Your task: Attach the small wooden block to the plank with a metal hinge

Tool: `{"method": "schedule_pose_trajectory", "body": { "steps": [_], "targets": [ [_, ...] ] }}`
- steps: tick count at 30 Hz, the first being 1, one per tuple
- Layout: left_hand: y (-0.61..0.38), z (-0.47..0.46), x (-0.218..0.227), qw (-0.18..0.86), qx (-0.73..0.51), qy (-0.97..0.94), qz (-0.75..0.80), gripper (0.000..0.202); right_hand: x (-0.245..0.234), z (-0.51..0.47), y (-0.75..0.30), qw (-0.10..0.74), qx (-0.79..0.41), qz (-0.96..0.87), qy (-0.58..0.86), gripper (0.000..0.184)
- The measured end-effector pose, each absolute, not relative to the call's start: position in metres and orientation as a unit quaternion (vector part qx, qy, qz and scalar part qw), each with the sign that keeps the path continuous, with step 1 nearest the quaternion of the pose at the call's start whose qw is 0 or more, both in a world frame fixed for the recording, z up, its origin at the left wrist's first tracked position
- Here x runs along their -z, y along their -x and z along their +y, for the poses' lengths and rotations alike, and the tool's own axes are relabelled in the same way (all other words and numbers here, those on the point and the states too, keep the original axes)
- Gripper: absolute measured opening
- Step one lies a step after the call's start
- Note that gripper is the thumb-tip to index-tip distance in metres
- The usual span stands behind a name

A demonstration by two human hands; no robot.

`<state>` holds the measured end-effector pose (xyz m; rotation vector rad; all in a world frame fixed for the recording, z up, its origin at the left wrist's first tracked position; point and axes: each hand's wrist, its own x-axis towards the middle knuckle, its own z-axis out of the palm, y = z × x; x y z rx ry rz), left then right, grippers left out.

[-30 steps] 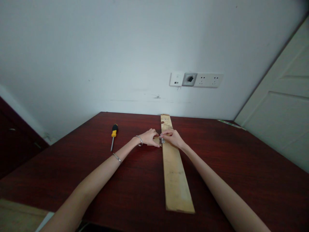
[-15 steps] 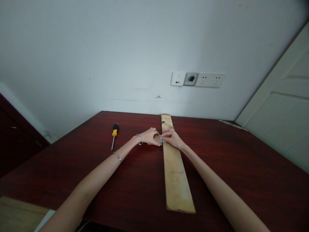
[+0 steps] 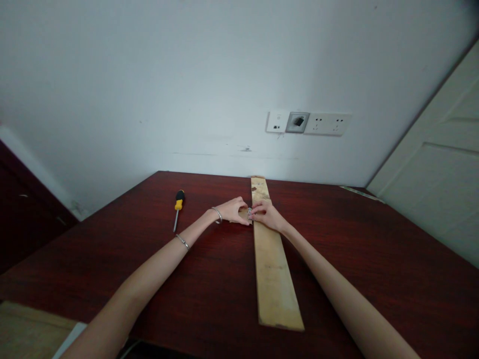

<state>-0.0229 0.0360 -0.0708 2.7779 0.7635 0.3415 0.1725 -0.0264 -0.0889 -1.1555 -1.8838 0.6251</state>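
A long pale wooden board [image 3: 277, 274] lies lengthwise on the dark red table. At its left edge, my left hand [image 3: 232, 210] curves its thumb and fingers around a short wooden piece [image 3: 244, 214], mostly hidden beneath the palm. My right hand [image 3: 268, 215] rests over the board and pinches a small silvery metal piece [image 3: 250, 212] between thumb and fingers, where the two woods meet. That metal piece is too small and covered to name exactly. Left of my hands lies a screwdriver [image 3: 178, 204] with a black and yellow handle, its shaft pointing toward me.
A pale wall with a row of sockets [image 3: 327, 123] rises behind the table [image 3: 209, 279]. A flat patterned strip [image 3: 361, 193] lies at the back right corner, near a white panelled door [image 3: 445, 174]. Something pale wooden [image 3: 30, 331] shows below the table at the lower left.
The metal piece has turned in my right fingers and shows less of its flat face. My left hand stays almost in place, and the view has shifted slightly.
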Motion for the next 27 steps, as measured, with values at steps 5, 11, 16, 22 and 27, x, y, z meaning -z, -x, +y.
{"method": "schedule_pose_trajectory", "body": {
  "steps": [5,11,16,22,27],
  "targets": [
    [0.0226,0.0344,0.0692,0.115,-0.121,-0.950,0.266,0.064,0.0886,-0.0272,-0.1719,0.405,-0.246,-0.755,0.453,0.010],
    [0.0231,0.0321,0.0666,0.120,-0.120,-0.948,0.271,0.065,0.0858,-0.0293,-0.1703,0.410,-0.237,-0.754,0.455,0.011],
    [0.0233,0.0333,0.0675,0.126,-0.121,-0.947,0.270,0.064,0.0853,-0.0305,-0.1702,0.413,-0.232,-0.758,0.449,0.009],
    [0.0229,0.0309,0.0651,0.122,-0.115,-0.947,0.275,0.063,0.0873,-0.0292,-0.1709,0.406,-0.230,-0.759,0.454,0.008],
    [0.0230,0.0283,0.0623,0.113,-0.111,-0.948,0.277,0.063,0.0895,-0.0280,-0.1702,0.404,-0.227,-0.760,0.456,0.006]
  ]
}}
